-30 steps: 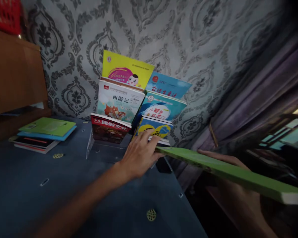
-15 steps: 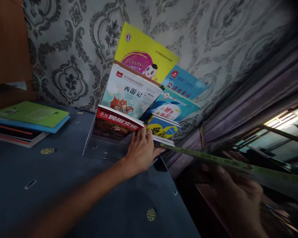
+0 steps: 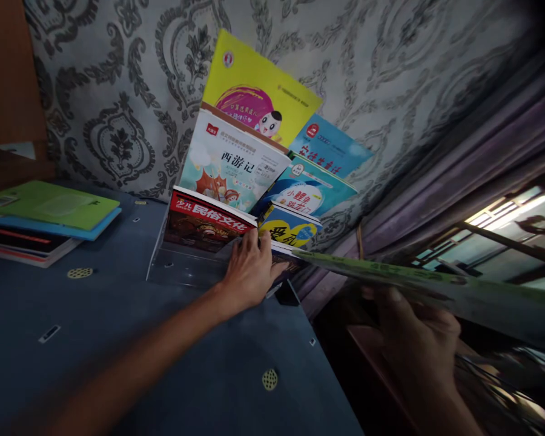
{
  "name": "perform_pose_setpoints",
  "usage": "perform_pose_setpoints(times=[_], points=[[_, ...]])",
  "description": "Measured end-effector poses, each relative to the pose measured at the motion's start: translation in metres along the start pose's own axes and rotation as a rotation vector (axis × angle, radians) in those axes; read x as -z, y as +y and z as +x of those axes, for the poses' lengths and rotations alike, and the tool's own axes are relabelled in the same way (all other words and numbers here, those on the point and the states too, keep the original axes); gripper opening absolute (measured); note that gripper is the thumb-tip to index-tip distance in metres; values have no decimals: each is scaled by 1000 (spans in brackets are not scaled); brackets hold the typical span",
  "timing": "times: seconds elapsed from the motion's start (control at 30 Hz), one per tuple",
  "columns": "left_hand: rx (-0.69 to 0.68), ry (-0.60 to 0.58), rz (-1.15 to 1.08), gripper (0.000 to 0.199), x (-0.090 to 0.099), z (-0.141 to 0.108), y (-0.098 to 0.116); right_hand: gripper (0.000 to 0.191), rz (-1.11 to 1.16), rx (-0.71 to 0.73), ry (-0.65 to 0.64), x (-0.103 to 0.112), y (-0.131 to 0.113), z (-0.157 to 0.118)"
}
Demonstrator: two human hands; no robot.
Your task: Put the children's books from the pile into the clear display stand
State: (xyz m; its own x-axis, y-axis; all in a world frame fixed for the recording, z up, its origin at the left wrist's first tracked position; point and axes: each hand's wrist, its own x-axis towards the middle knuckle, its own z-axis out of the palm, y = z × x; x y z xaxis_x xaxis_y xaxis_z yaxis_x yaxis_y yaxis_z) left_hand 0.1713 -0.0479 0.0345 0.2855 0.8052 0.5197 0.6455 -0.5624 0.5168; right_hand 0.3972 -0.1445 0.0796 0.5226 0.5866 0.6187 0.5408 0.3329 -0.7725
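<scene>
A clear stepped display stand (image 3: 186, 266) holds several upright books. My left hand (image 3: 247, 266) rests against its front tier with fingers stretched and thumb apart, touching the lower right side of a red-and-brown book (image 3: 204, 225). Beside those fingertips stands a blue-and-yellow book (image 3: 290, 227). My right hand (image 3: 413, 333) is closed on the lower edge of a thin green book (image 3: 436, 281), seen almost edge-on. The green book's left end reaches the front right of the stand, near my left thumb; whether it touches anything there, I cannot tell.
Higher tiers carry a white book (image 3: 236, 160), a yellow book (image 3: 263, 91), a teal book (image 3: 322, 181) and a blue book (image 3: 331, 145). A pile topped by a green book (image 3: 49, 203) lies left on the blue-grey table (image 3: 163, 363). Patterned wall covering (image 3: 122, 139) stands behind.
The view has shifted slightly, so the stand and books sit a little higher and further left. My right hand still holds the green book, now tilted slightly differently. My left hand stays at the stand.
</scene>
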Motion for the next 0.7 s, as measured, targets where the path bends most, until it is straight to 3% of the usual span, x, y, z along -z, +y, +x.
perform_pose_setpoints(times=[0.2, 0.43, 0.7], points=[[1, 54, 15, 63, -10, -12, -7, 30, 128, 101, -11, -15, -7, 15], [-43, 0, 36, 82, -24, -33, -18, 38, 215, 100, -123, -38, 3, 38], [-71, 25, -13, 88, -55, -59, -33, 27, 133, 159, -242, -63, 19, 54]])
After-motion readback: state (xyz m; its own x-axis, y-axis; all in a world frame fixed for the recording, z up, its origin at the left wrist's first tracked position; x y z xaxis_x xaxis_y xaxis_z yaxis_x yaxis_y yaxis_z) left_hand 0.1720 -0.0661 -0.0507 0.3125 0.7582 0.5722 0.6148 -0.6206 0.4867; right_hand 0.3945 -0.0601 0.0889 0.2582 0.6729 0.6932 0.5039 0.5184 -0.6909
